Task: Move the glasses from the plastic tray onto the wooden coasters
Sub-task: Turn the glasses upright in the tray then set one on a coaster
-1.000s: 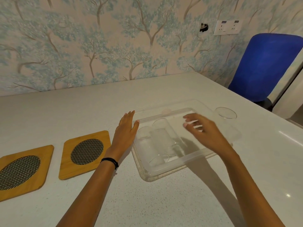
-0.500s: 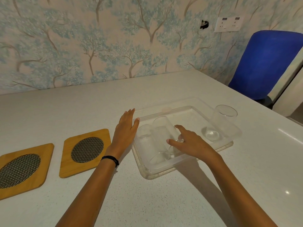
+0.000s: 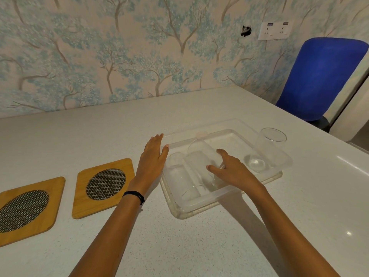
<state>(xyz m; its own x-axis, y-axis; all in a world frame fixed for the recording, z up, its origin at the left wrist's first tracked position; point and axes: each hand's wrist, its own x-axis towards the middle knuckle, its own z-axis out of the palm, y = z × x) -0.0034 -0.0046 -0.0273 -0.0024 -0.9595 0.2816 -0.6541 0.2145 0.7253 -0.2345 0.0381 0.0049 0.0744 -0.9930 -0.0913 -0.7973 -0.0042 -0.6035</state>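
tray (image 3: 201,208): clear plastic | coasters (image 3: 79,198): matt wood, woven mesh

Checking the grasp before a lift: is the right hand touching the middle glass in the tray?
Touching. The head view shows the right hand wrapped over the middle glass, no gap.

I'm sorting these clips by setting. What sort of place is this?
Probably a room in a home, perhaps a dining or kitchen corner: tree-patterned wallpaper, a white speckled countertop holding wooden coasters and a plastic tray of glasses, and a blue chair beside a wall socket.
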